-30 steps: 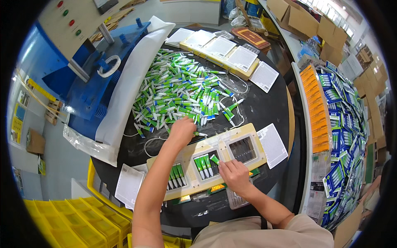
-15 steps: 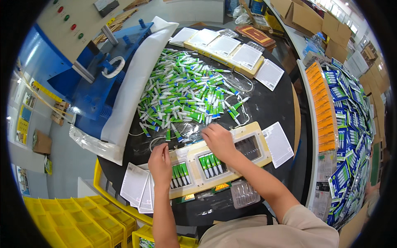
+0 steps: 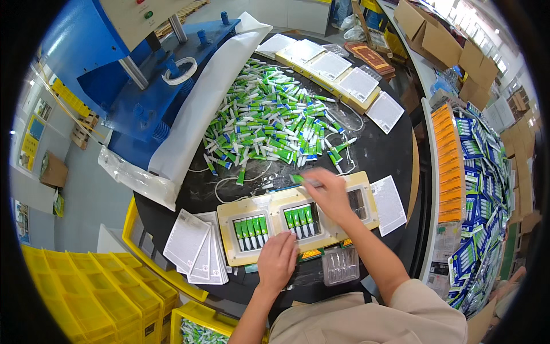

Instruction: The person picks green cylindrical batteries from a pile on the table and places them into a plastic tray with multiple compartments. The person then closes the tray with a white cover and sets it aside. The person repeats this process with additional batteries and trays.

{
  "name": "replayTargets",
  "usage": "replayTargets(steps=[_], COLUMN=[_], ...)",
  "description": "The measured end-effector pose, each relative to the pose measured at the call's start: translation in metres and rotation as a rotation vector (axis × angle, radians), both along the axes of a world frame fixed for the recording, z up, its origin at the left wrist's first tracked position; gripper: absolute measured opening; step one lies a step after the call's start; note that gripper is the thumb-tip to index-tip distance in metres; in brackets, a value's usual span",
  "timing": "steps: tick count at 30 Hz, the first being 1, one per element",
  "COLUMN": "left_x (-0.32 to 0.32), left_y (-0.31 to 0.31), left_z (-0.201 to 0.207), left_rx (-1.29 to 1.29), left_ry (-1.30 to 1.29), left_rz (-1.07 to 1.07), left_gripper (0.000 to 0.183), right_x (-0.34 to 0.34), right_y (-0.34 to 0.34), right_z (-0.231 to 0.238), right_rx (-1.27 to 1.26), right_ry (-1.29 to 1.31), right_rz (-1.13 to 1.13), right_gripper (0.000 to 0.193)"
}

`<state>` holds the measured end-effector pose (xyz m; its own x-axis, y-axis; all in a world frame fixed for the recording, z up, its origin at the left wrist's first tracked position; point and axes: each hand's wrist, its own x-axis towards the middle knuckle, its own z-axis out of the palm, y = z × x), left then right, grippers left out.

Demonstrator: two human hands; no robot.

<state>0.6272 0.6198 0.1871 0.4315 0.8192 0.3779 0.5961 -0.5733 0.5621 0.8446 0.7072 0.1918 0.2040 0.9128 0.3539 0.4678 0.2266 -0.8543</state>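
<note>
In front of me lies a cream tray [image 3: 269, 209] with three windows. Green tubes with white caps stand in a row in its left window [image 3: 250, 230], and a shorter row of tubes [image 3: 300, 219] fills part of the middle one. Over the middle window's upper right, my right hand [image 3: 329, 195] pinches a small green tube [image 3: 297, 179], slightly blurred. My left hand [image 3: 278, 258] rests its outstretched fingers on the tray's near edge, close to the white caps of the middle row. The right window [image 3: 357, 203] is partly hidden by my right hand and wrist.
A heap of tubes [image 3: 269, 126] covers the far table. White printed cards [image 3: 197, 246] flank the tray; a clear blister [image 3: 339, 266] lies below it. Another card-topped tray [image 3: 326, 71] sits at the back. Blue machine [image 3: 149, 103] left, yellow crates [image 3: 91, 292] lower left, packaged tubes [image 3: 481, 212] right.
My left hand has come from the tray's upper left down to its near edge. My right hand has moved off the heap's edge to above the tray, with a tube in its fingers.
</note>
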Motion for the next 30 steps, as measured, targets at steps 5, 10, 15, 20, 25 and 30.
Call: replayTargets(steps=[5, 10, 15, 20, 25, 30], left_x=[0.018, 0.021, 0.020, 0.021, 0.034, 0.035], left_y=[-0.003, 0.003, 0.003, 0.007, 0.032, 0.054], left_z=[-0.016, -0.025, -0.026, -0.020, -0.017, -0.011], left_rx=[-0.027, -0.042, -0.014, -0.040, -0.054, -0.054], left_ry=[0.309, 0.447, 0.444, 0.469, 0.355, 0.467], left_rz=[-0.143, -0.142, -0.137, -0.145, -0.273, -0.336], left_gripper=[0.065, 0.068, 0.066, 0.069, 0.075, 0.068], right_x=[0.000, -0.014, -0.022, -0.019, 0.065, 0.100], right_y=[-0.105, -0.108, -0.104, -0.091, -0.005, 0.053], right_z=[-0.018, -0.042, -0.046, -0.031, -0.009, -0.027], right_rx=[0.165, 0.157, 0.091, 0.086, -0.046, -0.627], right_ry=[-0.468, -0.526, -0.534, -0.529, -0.471, -0.856], right_rz=[-0.055, -0.117, -0.187, -0.274, -0.487, -0.215], right_gripper=[0.025, 0.027, 0.021, 0.014, 0.016, 0.025])
